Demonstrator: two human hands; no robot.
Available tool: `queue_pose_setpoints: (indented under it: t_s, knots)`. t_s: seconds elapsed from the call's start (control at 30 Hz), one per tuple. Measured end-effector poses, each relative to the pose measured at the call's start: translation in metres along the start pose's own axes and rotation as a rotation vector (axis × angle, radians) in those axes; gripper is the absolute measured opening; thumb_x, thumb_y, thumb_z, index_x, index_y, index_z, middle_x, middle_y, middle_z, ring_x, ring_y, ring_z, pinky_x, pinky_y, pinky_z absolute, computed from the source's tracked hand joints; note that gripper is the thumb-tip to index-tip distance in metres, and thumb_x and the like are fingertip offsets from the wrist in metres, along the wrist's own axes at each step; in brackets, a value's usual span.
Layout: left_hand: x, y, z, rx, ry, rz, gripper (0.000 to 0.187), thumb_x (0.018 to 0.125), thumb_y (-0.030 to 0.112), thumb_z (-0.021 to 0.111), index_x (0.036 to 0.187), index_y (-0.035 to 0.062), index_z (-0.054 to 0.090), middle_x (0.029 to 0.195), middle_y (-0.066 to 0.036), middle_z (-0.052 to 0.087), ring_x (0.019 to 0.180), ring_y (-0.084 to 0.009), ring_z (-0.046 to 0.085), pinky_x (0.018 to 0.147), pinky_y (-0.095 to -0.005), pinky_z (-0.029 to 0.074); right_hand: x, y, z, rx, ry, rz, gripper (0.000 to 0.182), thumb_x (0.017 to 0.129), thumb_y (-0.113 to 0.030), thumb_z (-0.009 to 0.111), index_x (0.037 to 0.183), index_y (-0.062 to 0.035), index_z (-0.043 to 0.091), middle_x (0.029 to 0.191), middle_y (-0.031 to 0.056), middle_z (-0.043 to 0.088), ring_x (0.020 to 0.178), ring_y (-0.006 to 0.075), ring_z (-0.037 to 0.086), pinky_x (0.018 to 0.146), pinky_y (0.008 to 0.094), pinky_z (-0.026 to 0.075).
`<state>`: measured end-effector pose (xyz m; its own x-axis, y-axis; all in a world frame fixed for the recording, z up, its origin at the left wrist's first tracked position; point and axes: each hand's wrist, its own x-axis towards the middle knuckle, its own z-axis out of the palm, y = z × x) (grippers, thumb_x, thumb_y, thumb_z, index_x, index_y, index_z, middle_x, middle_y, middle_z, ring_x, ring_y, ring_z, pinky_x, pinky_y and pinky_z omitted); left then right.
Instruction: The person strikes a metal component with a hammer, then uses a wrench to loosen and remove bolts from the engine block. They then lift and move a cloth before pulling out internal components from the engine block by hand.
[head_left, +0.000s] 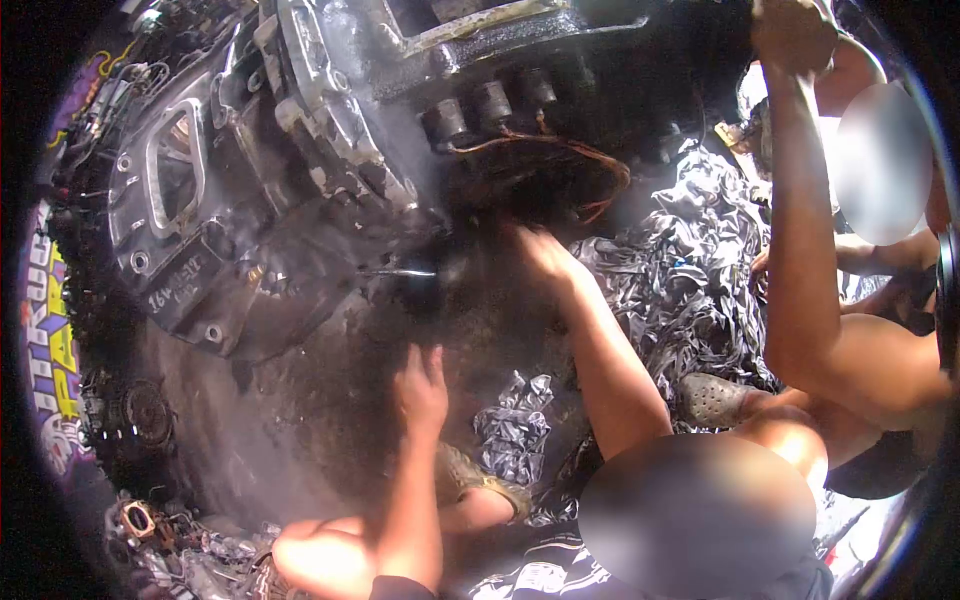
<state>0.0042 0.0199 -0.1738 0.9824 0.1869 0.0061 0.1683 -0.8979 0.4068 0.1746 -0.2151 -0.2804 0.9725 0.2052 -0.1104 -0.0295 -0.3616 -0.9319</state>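
My left hand (420, 390) is raised above the dark, greasy ground, its fingers stretched upward and nothing visible in them. Beyond it lies a shiny, thin metal rod (400, 272), apart from the fingertips. My right hand (540, 252) reaches beneath a large, black engine or gearbox assembly (590, 75); blur and shadow hide its fingertips. Above that hand, brownish wires (560, 142) run below several short cylindrical fittings (492, 102). On the left, a grey cast-metal housing (225, 215) bears bolt holes and pale handwriting.
Grey, crumpled strips (690, 270) pile up right of my right hand; a smaller clump (512, 425) lies between my arms. A co-worker's arm (800, 200) rises at the right, its hand closed at the top. Metal parts (140, 520) heap up at the lower left.
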Motion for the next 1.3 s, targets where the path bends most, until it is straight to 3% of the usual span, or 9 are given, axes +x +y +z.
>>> queue_pose_setpoints:
  t_s: [0.4,0.6,0.67,0.83,0.97,1.03,1.07,1.13,1.3]
  knots:
    - [0.004,-0.003,-0.021,0.051,0.035,-0.138,0.057,0.104,0.040,0.052,0.122,-0.0123,0.063,0.104,-0.038,0.067,0.099,-0.0546,0.065,0.085,-0.0544,0.052,-0.002,-0.013,-0.015,-0.161,-0.162,0.037,0.052,0.103,-0.028,0.038,0.151,-0.0075,0.044,0.144,0.0274,0.052,0.132,0.0418,0.051,0.112,0.0474,0.040]
    - [-0.019,-0.027,-0.002,-0.186,0.175,0.337,0.055,0.101,0.045,0.053,0.116,-0.0068,0.064,0.092,-0.026,0.071,0.086,-0.0477,0.070,0.075,-0.0532,0.055,-0.012,-0.031,-0.015,0.072,-0.182,0.234,0.054,0.106,-0.034,0.033,0.147,-0.0026,0.046,0.139,0.0273,0.057,0.131,0.0392,0.053,0.109,0.0464,0.041]
    - [-0.001,-0.006,0.006,0.086,-0.317,-0.117,0.057,0.103,0.045,0.052,0.119,-0.0087,0.063,0.098,-0.031,0.070,0.089,-0.0504,0.068,0.078,-0.0539,0.055,-0.014,-0.027,-0.012,0.079,-0.161,0.153,0.058,0.107,-0.039,0.026,0.145,-0.0031,0.048,0.138,0.0286,0.057,0.132,0.0399,0.053,0.111,0.0474,0.039]
    - [-0.006,-0.020,-0.024,-0.002,0.136,0.007,0.044,0.104,0.032,0.055,0.110,-0.0105,0.063,0.093,-0.033,0.068,0.088,-0.0524,0.064,0.073,-0.0550,0.048,-0.015,-0.051,-0.019,0.236,-0.136,0.290,0.067,0.106,-0.053,0.028,0.144,-0.0032,0.052,0.150,0.0256,0.048,0.142,0.0360,0.044,0.120,0.0418,0.031]
    - [-0.014,-0.047,-0.001,-0.428,0.336,0.368,0.049,0.103,0.042,0.054,0.097,-0.0064,0.060,0.071,-0.009,0.059,0.071,-0.0244,0.060,0.059,-0.0398,0.046,-0.002,-0.042,-0.027,0.248,-0.145,0.310,0.069,0.106,-0.054,0.028,0.146,-0.0021,0.050,0.152,0.0232,0.047,0.145,0.0323,0.041,0.120,0.0418,0.031]
    - [-0.017,-0.043,0.018,-0.190,0.420,0.506,0.048,0.102,0.041,0.057,0.096,-0.0066,0.059,0.076,-0.016,0.062,0.074,-0.0339,0.062,0.063,-0.0463,0.047,0.001,-0.022,-0.020,0.176,-0.266,0.309,0.069,0.106,-0.054,0.028,0.147,-0.0015,0.048,0.154,0.0219,0.045,0.147,0.0311,0.038,0.121,0.0422,0.030]
    - [-0.021,-0.026,0.008,-0.042,-0.076,0.098,0.046,0.101,0.037,0.059,0.102,-0.0089,0.062,0.093,-0.029,0.068,0.084,-0.0490,0.063,0.072,-0.0509,0.049,-0.007,-0.019,-0.011,0.168,-0.277,0.313,0.070,0.106,-0.054,0.028,0.147,-0.0015,0.048,0.155,0.0224,0.044,0.148,0.0313,0.037,0.121,0.0423,0.029]
    - [-0.020,-0.019,0.019,0.086,-0.096,0.002,0.045,0.100,0.034,0.060,0.108,-0.0100,0.064,0.102,-0.033,0.068,0.089,-0.0558,0.062,0.080,-0.0507,0.051,-0.007,-0.033,-0.016,0.194,-0.208,0.292,0.071,0.106,-0.055,0.028,0.148,-0.0017,0.047,0.156,0.0234,0.042,0.149,0.0316,0.035,0.122,0.0423,0.028]
    - [-0.010,0.000,-0.018,-0.214,0.176,0.348,0.048,0.101,0.039,0.058,0.114,-0.0063,0.066,0.087,-0.030,0.069,0.087,-0.0495,0.069,0.072,-0.0523,0.056,0.012,-0.032,-0.032,0.140,-0.237,0.177,0.064,0.106,-0.051,0.028,0.149,-0.0077,0.049,0.150,0.0189,0.050,0.140,0.0306,0.045,0.114,0.0439,0.037]
